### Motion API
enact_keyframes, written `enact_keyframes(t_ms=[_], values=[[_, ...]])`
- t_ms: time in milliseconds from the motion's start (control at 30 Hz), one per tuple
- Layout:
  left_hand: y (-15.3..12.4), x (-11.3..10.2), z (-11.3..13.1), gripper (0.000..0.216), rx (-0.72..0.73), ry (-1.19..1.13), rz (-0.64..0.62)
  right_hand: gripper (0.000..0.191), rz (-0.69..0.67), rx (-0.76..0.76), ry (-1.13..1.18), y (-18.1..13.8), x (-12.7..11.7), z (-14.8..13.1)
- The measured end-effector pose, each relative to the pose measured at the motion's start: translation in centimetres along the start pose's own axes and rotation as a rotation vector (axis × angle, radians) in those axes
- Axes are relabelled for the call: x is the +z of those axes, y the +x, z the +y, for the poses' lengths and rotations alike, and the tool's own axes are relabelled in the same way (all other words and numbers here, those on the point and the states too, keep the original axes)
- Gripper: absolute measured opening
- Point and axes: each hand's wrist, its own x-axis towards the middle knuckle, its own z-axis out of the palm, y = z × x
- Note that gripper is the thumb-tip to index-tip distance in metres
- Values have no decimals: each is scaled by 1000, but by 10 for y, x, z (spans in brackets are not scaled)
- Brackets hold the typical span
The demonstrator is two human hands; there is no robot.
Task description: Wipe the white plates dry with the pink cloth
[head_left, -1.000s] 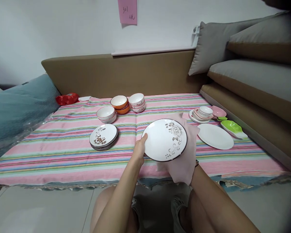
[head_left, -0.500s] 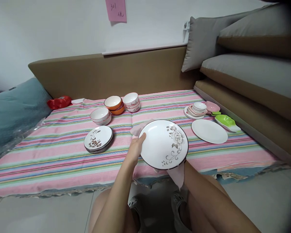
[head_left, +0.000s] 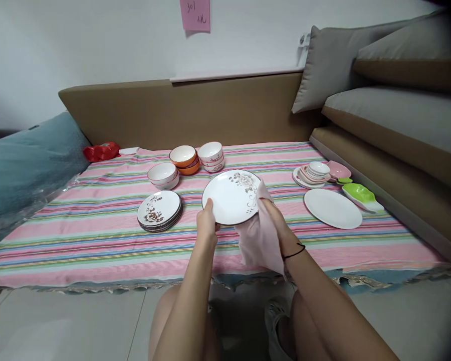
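A round white plate with a dark rim and a grey-brown flower print is held up over the front of the striped cloth. My left hand grips its lower left edge, thumb on top. At the plate's right edge, my right hand is closed on a pale pink cloth that wraps the rim and hangs down. The right fingers are partly hidden by this cloth. To the left lies a stack of similar flowered plates, apart from my left hand.
Stacked bowls, orange bowls and white bowls stand behind. On the right are an oval white plate, small stacked dishes and a green dish. Cushions border the right side, a red bundle the far left.
My right hand came out from beneath the plate to its right edge, bringing the pink cloth over the rim. The plate has turned and shifted slightly up and left.
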Motion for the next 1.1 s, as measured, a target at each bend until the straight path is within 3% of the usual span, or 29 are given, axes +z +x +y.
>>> enact_keyframes(t_ms=[200,300,433,533,633,767,900,1000,1100], values=[[-4,-3,5,35,146,306,-84,52,118,-47,-44,10,-26,-5],[-5,-9,6,35,174,414,-170,39,133,-82,-190,18,-37,-13],[-11,-20,11,41,198,606,-365,21,-17,18,-528,19,-51,-25],[-17,-26,16,44,151,660,-547,20,-159,92,-688,13,-57,-30],[-20,-30,20,43,115,682,-623,22,-207,100,-745,10,-57,-29],[-15,-28,17,43,166,578,-494,26,-151,-6,-716,17,-53,-21],[-6,-20,8,41,235,322,-268,33,59,-169,-511,28,-50,-8],[-2,-13,5,37,219,199,-118,36,160,-132,-455,29,-49,-1],[-2,-12,9,34,183,188,-61,34,129,-92,-538,25,-50,1]])
